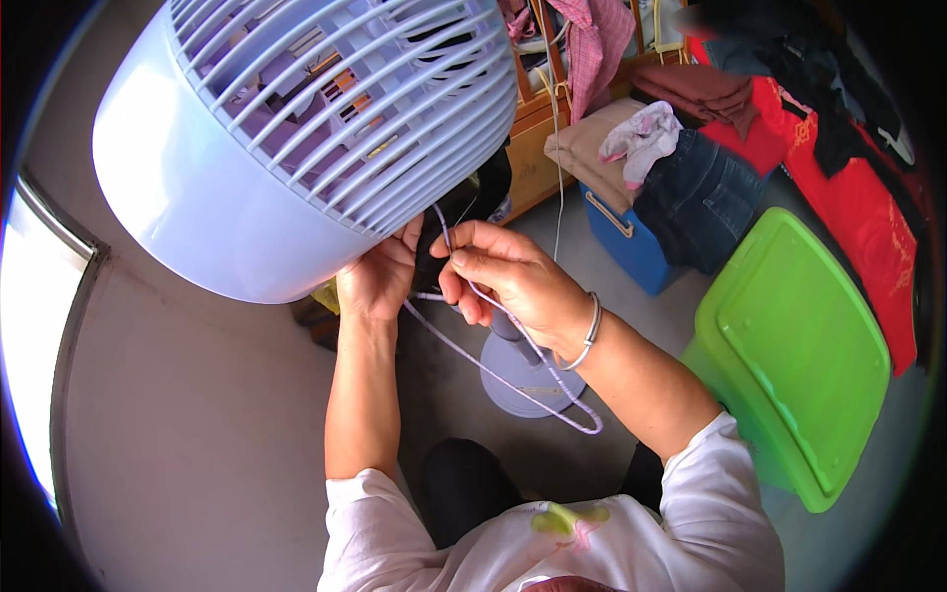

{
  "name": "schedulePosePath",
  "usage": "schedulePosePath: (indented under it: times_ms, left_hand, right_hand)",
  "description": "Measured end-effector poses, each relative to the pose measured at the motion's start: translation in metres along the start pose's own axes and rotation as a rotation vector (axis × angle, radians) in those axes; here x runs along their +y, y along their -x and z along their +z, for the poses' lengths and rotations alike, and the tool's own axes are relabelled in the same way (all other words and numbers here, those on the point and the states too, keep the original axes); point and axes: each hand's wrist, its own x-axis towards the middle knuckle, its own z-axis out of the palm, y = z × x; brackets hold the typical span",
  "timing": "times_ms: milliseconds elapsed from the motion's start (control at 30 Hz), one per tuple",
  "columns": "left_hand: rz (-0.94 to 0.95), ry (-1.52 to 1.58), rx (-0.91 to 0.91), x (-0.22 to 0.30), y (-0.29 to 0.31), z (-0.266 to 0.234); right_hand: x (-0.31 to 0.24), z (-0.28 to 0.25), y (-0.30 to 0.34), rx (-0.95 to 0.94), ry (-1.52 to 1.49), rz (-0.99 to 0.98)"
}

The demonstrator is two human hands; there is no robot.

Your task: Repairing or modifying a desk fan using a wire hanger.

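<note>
A pale lavender electric fan (212, 222) with a slatted grille fills the upper left, tilted toward me. My left hand (380, 271) reaches up against the underside of its housing, palm turned up. The fingers of that hand are largely hidden by the housing, so its grip cannot be made out. To the right of it, my right hand (513, 281) pinches a lavender power cord (513, 321) between thumb and forefinger. A loop of this cord hangs below both hands. Beneath it, the fan's round base (513, 390) stands on the floor, partly behind the cord.
A green lidded storage box (799, 355) stands close by my right forearm. Beyond it, a blue box (626, 242) bears jeans (700, 202) and other folded clothes. Red cloth (848, 227) lies at the far right. Wooden furniture (543, 128) holds hanging garments. A wall (197, 424) is on my left.
</note>
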Motion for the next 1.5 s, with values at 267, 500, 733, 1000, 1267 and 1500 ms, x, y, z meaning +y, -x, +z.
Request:
schedulePosePath:
  times_ms: [267, 500, 733, 1000, 1267, 1500]
  left_hand:
    - [-0.01, 0.005, -0.084, 0.001, -0.004, -0.006]
    - [0.035, -0.128, -0.053, 0.002, -0.003, 0.007]
    - [0.02, -0.171, -0.166, 0.006, -0.007, -0.005]
    - [-0.011, -0.149, -0.232, 0.009, -0.01, -0.004]
    - [-0.023, -0.118, -0.141, 0.008, -0.008, -0.008]
    - [0.024, -0.002, -0.087, 0.007, -0.002, 0.002]
  right_hand:
    - [-0.003, -0.001, 0.001, 0.017, -0.087, -0.009]
    - [-0.023, -0.009, 0.005, 0.094, 0.11, 0.048]
    - [-0.022, -0.01, -0.001, -0.054, -0.065, 0.062]
    - [-0.012, -0.014, -0.011, -0.072, -0.062, -0.073]
    - [-0.001, -0.013, -0.012, -0.2, -0.463, 0.037]
    - [0.01, -0.022, 0.005, -0.308, -0.5, 0.095]
